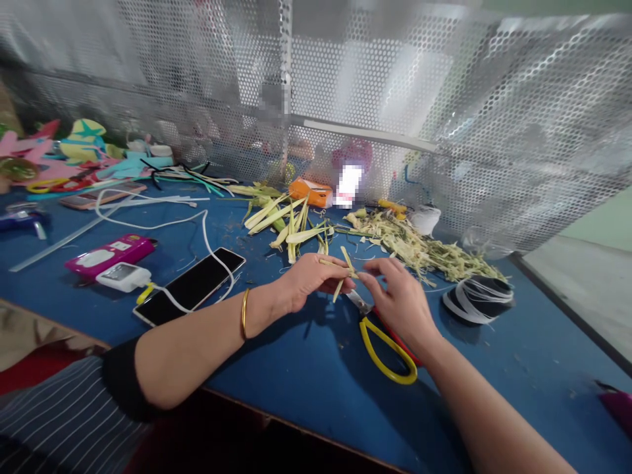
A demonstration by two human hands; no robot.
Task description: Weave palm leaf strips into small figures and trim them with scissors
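Observation:
Pale yellow-green husk strips (347, 258) cross one another between my two hands. My left hand (316, 280), with a gold bangle at the wrist, pinches them from the left. From the right, my right hand (395, 296) has thumb and forefinger closed at the same strips. Scissors (390, 350) with one yellow and one red handle lie on the table under my right hand, which partly hides them. Just beyond my hands lies a pile of husk leaves (289, 224). To its right spreads a heap of shredded husk scraps (409, 243).
A spool of white thread (478, 299) stands at the right. On the left lie a black phone (192, 286), a magenta device (111, 255) and a white cable (205, 230). An orange packet (311, 191) rests by the perforated metal screen (365, 85). Colourful cutouts (86, 141) sit far left.

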